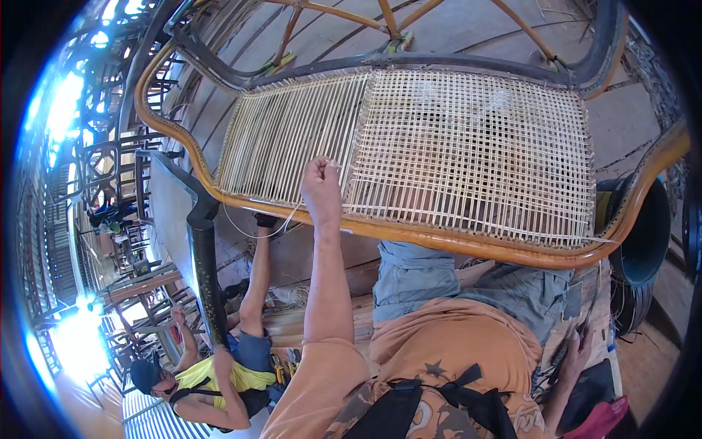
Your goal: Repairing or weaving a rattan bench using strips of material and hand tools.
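A curved rattan frame (468, 252) lies across in front of me, with a seat panel of pale cane strands stretched in it. The right section is a woven cane grid (475, 154); the left section shows mostly parallel cane strands (285, 135) running one way. Over the border between these sections, near the front rail, my left hand (322, 192) is closed in a pinch on a thin cane strand (245, 233), whose loose length loops below the rail to the left. Low at the right, beside my body, my right hand (580, 351) hangs with its fingers stretched out, holding nothing visible.
To the lower left, another person (212, 380) in a yellow top and dark cap sits near a dark curved frame leg (208, 285). A dark round container (643, 241) stands at the right. A pink object (608, 418) lies at the lower right. Stacked frames (110, 197) fill the far left.
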`<state>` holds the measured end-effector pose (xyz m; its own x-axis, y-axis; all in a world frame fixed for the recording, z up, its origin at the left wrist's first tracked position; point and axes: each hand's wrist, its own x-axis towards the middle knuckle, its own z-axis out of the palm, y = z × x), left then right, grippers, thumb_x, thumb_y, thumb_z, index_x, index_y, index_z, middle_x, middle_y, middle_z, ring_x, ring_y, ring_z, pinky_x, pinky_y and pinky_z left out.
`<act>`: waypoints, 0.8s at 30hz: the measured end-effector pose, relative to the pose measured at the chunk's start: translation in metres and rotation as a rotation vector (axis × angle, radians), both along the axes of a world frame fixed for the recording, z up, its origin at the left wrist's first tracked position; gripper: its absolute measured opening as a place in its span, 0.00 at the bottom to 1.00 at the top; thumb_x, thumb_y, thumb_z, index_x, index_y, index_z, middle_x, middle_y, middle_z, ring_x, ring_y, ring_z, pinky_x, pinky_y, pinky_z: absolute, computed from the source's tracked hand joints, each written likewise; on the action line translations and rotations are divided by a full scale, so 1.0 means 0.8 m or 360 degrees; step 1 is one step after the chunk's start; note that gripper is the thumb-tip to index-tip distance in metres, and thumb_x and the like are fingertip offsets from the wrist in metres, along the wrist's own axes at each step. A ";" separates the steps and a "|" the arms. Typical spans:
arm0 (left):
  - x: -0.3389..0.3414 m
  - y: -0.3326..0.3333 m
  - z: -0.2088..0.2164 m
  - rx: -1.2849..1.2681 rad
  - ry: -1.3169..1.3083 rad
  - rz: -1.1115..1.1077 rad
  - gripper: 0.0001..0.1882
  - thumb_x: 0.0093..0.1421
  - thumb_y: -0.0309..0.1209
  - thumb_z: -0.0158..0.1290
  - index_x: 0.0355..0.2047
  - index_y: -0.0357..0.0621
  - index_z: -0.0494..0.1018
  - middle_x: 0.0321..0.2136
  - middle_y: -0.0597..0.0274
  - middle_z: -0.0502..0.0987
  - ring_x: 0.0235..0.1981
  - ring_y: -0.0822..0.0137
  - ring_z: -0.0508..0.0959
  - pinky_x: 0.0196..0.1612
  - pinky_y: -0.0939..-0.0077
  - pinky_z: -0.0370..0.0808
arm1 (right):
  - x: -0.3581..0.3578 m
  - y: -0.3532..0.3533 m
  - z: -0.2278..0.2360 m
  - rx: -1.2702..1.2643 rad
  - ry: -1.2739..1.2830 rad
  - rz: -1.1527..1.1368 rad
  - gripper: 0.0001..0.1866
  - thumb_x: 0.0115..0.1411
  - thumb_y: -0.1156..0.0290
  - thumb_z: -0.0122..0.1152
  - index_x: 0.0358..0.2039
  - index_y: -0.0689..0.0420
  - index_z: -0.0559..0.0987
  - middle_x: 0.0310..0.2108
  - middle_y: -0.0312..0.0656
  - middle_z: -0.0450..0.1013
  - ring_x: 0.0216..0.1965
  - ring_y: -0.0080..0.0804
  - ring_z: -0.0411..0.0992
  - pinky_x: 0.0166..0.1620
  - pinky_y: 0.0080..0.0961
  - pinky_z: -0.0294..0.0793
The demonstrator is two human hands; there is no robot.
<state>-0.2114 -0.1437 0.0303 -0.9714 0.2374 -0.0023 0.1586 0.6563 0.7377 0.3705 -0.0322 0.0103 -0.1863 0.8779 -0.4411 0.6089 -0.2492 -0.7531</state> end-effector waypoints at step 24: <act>-0.006 -0.025 -0.059 -0.0506 0.0197 -0.0202 0.08 0.55 0.31 0.51 0.31 0.41 0.76 0.25 0.53 0.77 0.25 0.56 0.77 0.32 0.64 0.72 | 0.083 -0.073 -0.063 0.0017 -0.0979 0.0140 0.30 0.59 0.59 0.54 0.56 0.67 0.64 0.51 0.59 0.65 0.54 0.51 0.63 0.57 0.36 0.59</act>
